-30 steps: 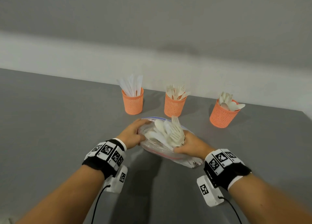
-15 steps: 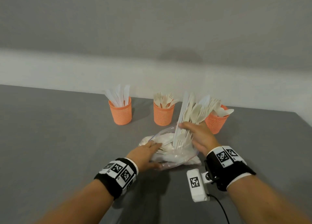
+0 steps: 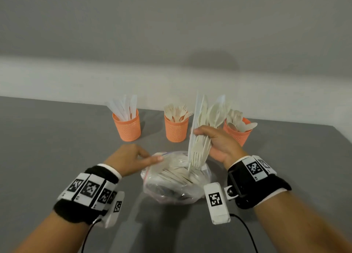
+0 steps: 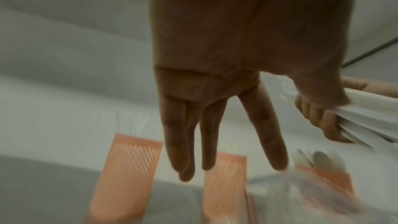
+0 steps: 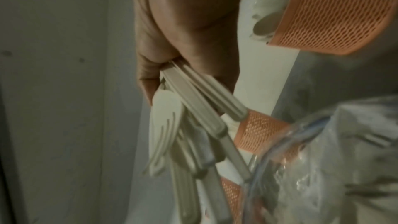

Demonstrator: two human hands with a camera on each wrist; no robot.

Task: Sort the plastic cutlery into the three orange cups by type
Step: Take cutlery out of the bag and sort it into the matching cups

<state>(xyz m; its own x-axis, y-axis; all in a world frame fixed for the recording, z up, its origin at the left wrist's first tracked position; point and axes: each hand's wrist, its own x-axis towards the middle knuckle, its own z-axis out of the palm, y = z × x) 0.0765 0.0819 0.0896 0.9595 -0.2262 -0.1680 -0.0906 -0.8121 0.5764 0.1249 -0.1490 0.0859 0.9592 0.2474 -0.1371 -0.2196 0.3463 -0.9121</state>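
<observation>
No legible text or numbers, only black-and-white square code markers (image 3: pixel 86 188) on both wristbands

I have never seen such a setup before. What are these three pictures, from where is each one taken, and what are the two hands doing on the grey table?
No machine here: a person works with bare hands, wearing black wristbands with printed square markers. The wide picture comes from a camera on the head, looking down; the other two come from small cameras on each wrist, looking along the fingers.

On the grey table stand three orange cups: the left cup holds knives, the middle cup forks, the right cup spoons. In front lies a clear plastic bag of mixed cutlery.

The right hand grips a mixed bundle of cutlery above the bag. The left hand holds nothing; its straight fingers reach to the bag's edge.
</observation>
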